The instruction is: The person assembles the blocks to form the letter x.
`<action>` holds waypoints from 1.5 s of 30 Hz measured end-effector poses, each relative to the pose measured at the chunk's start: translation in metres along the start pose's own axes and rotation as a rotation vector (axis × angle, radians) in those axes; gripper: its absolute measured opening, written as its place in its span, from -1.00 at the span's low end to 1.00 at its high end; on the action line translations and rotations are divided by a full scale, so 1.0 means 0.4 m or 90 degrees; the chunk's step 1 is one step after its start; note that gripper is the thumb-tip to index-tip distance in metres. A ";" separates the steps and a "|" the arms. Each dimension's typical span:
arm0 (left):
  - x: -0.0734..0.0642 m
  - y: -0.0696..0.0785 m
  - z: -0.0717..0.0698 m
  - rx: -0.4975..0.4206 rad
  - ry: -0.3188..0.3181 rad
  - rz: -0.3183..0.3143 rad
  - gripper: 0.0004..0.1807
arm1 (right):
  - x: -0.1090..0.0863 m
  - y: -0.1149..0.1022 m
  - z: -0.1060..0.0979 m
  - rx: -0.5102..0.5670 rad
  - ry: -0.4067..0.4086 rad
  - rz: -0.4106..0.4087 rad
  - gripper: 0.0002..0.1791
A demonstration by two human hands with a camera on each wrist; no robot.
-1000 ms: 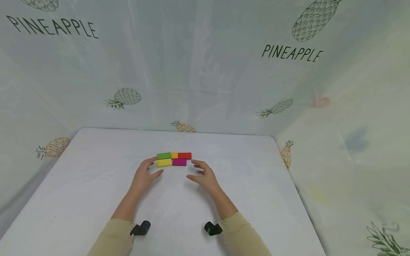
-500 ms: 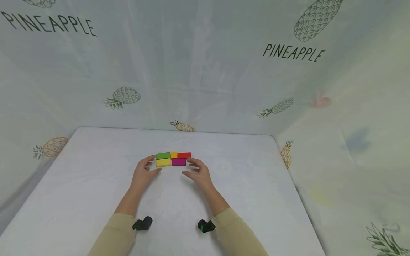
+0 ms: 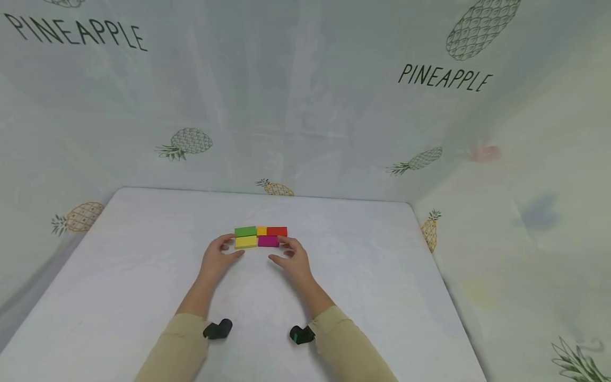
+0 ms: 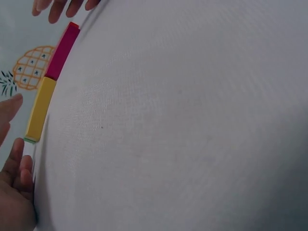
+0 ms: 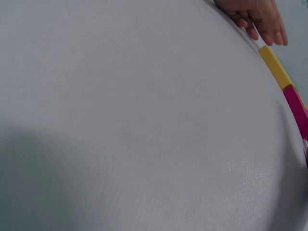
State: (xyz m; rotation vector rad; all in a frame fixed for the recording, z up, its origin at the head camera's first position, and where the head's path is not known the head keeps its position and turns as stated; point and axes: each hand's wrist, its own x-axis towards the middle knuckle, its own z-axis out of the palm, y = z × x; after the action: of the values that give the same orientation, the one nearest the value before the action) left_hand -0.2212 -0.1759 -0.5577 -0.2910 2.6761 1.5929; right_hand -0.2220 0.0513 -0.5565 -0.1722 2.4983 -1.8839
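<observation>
Two rows of coloured blocks lie against each other on the white table (image 3: 382,297). In the head view the back row has a green block (image 3: 245,231), a small orange-yellow block (image 3: 261,231) and a red block (image 3: 277,231). A yellow block (image 3: 245,242) and a magenta block (image 3: 268,241) form the front row. My left hand (image 3: 216,260) is at the left end, fingers relaxed, thumb apart from the blocks. At the right end, my right hand (image 3: 296,261) has its fingertips at the magenta block; whether they touch it, I cannot tell.
A hanging cloth (image 3: 305,106) printed with pineapples stands behind the table and along its sides. Each sleeve cuff carries a small black device, one on the left wrist (image 3: 218,329) and one on the right wrist (image 3: 302,335).
My right hand has moved left, closer to the magenta block. The left hand stays beside the left end, and the blocks keep their arrangement.
</observation>
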 end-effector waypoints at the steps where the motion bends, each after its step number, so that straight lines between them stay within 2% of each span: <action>1: 0.002 0.001 0.002 0.005 0.001 -0.001 -0.33 | 0.000 0.000 0.000 -0.003 0.003 0.004 -0.41; 18: 0.008 0.008 0.008 0.047 0.004 -0.002 -0.39 | 0.015 0.023 0.015 -0.088 0.021 0.002 -0.44; 28: 0.012 0.012 0.000 0.053 -0.019 -0.002 -0.37 | 0.005 0.047 0.013 -0.159 0.031 -0.070 -0.48; 36: 0.008 0.014 0.001 0.044 -0.029 -0.019 -0.39 | -0.005 0.056 0.009 -0.139 0.047 -0.067 -0.62; 45: 0.018 0.008 0.002 0.060 -0.017 -0.016 -0.45 | -0.002 0.055 0.010 -0.111 0.065 -0.085 -0.68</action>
State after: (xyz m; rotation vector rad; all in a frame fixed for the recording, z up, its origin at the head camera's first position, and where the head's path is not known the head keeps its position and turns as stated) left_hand -0.2289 -0.1747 -0.5562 -0.2970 2.7052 1.4484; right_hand -0.2228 0.0536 -0.5788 -0.2568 2.7862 -1.7591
